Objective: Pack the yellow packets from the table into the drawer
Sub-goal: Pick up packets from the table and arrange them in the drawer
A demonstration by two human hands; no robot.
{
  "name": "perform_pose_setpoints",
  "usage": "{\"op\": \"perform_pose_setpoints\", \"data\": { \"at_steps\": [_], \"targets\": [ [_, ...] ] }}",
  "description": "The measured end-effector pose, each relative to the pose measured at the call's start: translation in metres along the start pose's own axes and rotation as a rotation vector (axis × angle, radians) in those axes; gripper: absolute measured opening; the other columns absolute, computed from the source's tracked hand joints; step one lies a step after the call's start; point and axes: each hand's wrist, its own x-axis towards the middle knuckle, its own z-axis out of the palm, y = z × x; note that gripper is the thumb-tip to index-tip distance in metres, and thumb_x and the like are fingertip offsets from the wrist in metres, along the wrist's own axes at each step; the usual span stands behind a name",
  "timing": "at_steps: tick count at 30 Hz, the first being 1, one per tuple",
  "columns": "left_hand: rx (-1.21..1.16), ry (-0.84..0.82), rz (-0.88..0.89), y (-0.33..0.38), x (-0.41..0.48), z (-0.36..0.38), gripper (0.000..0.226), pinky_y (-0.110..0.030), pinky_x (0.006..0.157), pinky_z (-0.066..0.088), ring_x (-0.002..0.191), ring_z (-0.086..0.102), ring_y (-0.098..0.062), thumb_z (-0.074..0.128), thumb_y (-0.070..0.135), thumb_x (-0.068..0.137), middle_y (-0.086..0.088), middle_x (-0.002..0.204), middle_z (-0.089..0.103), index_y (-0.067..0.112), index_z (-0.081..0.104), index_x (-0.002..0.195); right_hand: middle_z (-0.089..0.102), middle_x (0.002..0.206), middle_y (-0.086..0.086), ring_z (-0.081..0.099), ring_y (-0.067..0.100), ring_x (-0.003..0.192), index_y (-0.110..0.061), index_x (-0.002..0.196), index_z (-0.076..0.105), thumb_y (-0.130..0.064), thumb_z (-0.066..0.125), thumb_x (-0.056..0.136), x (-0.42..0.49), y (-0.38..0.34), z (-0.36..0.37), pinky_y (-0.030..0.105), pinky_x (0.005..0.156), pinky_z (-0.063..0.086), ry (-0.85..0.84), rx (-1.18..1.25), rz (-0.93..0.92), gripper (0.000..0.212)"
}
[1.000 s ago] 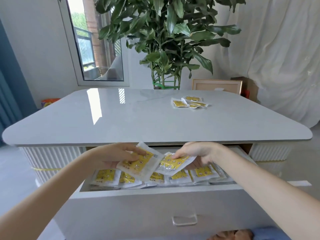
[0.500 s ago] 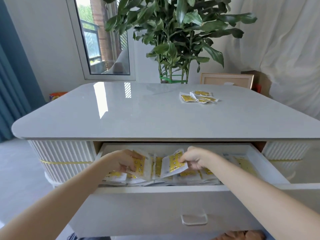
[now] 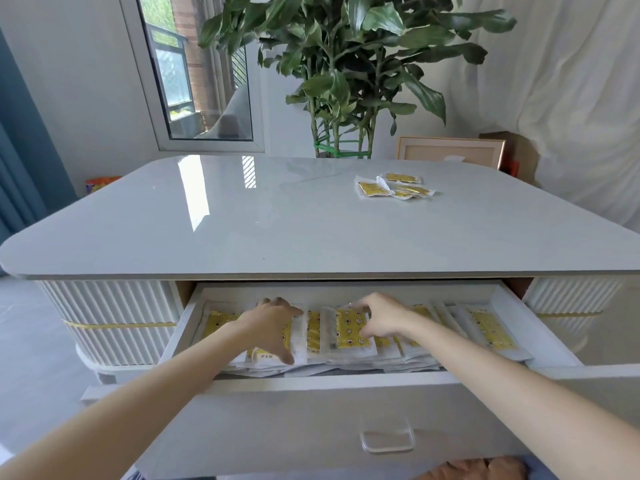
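**Head view.** One white drawer [image 3: 311, 410] stands pulled out beneath the glossy grey table top [image 3: 277, 230]. I see it lined with overlapping flat, clear-plastic yellow packets [image 3: 488, 330]; the layers hide their exact number. The left hand [image 3: 273, 323] rests on the packets at the left, fingers and thumb spread wide, gripping nothing. The right hand [image 3: 381, 320] curls its fingers over the far edge of the middle packet [image 3: 349, 332], thumb on its face, pinching it where it lies on the pile. I count three loose packets [image 3: 394, 188] touching one another at the table's far right. One leafy green plant [image 3: 346, 64] and one pale wooden frame [image 3: 450, 152] stand behind.
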Motion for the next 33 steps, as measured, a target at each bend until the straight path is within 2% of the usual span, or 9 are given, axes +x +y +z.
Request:
{"op": "perform_pose_setpoints", "data": {
  "at_steps": [2,5,9,12,18,24,28,30,33],
  "targets": [
    [0.151,-0.126,0.005,0.005,0.002,0.001,0.108,-0.049,0.112,0.03,0.143,0.02,-0.026,0.078,0.048,0.068,-0.002,0.157,0.019,0.025,0.014,0.151,0.048,0.145,0.002,0.053,0.019,0.124,-0.018,0.142,0.044,-0.012,0.068,0.084,-0.001,-0.001,0.004,0.027,0.097,0.044,-0.063,-0.065,-0.059,0.063],
    [0.269,-0.15,-0.011,0.006,0.002,0.004,0.109,-0.049,0.108,0.037,0.142,0.027,-0.024,0.078,0.046,0.069,0.002,0.157,0.021,0.028,0.01,0.152,0.042,0.149,0.001,0.042,0.018,0.135,-0.016,0.143,0.043,-0.011,0.061,0.089,0.0,-0.002,0.011,0.028,0.108,0.037,-0.118,-0.106,-0.12,0.057],
    [0.261,-0.161,-0.024,0.005,-0.006,0.0,0.105,-0.047,0.108,0.037,0.143,0.027,-0.023,0.076,0.042,0.074,0.003,0.158,0.018,0.029,0.007,0.152,0.037,0.152,0.0,0.037,0.018,0.139,-0.015,0.145,0.04,-0.012,0.056,0.093,-0.001,-0.003,0.013,0.029,0.111,0.031,-0.146,-0.105,-0.154,0.055],
    [0.204,-0.142,-0.03,0.006,-0.014,-0.004,0.1,-0.045,0.109,0.037,0.142,0.028,-0.022,0.075,0.04,0.076,0.002,0.157,0.022,0.025,0.011,0.152,0.04,0.15,-0.001,0.041,0.018,0.136,-0.018,0.144,0.043,-0.016,0.056,0.093,-0.008,-0.003,0.008,0.028,0.108,0.034,-0.114,-0.064,-0.182,0.053],
    [0.022,0.088,-0.028,0.016,-0.043,-0.021,0.067,-0.036,0.104,0.041,0.132,0.043,-0.016,0.06,0.038,0.086,0.008,0.147,0.039,0.03,0.031,0.146,0.063,0.126,-0.002,0.058,0.01,0.115,-0.019,0.124,0.062,-0.017,0.059,0.091,-0.033,-0.006,-0.021,0.024,0.097,0.045,0.043,0.111,-0.292,0.033],
    [-0.196,0.34,0.056,0.032,-0.071,-0.053,0.042,-0.029,0.09,0.049,0.101,0.061,-0.011,0.056,0.033,0.09,0.014,0.121,0.063,0.033,0.05,0.132,0.07,0.099,-0.003,0.067,0.01,0.081,-0.024,0.108,0.065,-0.017,0.057,0.091,-0.056,-0.013,-0.063,0.025,0.078,0.053,0.231,0.324,-0.304,0.02],
    [-0.241,0.497,0.093,0.044,-0.069,-0.084,0.032,-0.024,0.081,0.048,0.095,0.064,-0.011,0.053,0.026,0.093,0.01,0.112,0.068,0.028,0.056,0.125,0.069,0.098,-0.001,0.064,0.01,0.08,-0.022,0.106,0.066,-0.015,0.055,0.09,-0.049,-0.006,-0.081,0.024,0.073,0.054,0.426,0.373,-0.253,0.021],
    [-0.239,0.548,0.109,0.05,-0.06,-0.099,0.032,-0.026,0.077,0.05,0.091,0.064,-0.013,0.052,0.025,0.093,0.008,0.111,0.068,0.027,0.056,0.125,0.066,0.104,-0.001,0.06,0.01,0.086,-0.021,0.109,0.065,-0.015,0.055,0.091,-0.04,0.0,-0.086,0.017,0.066,0.047,0.492,0.36,-0.21,0.022],
    [-0.236,0.556,0.13,0.056,-0.035,-0.114,0.034,-0.031,0.085,0.051,0.096,0.063,-0.017,0.051,0.026,0.094,0.005,0.116,0.067,0.025,0.054,0.128,0.062,0.119,-0.001,0.057,0.012,0.1,-0.02,0.117,0.062,-0.014,0.055,0.091,-0.02,0.009,-0.093,0.019,0.074,0.041,0.532,0.339,-0.152,0.027]
  ]
}}
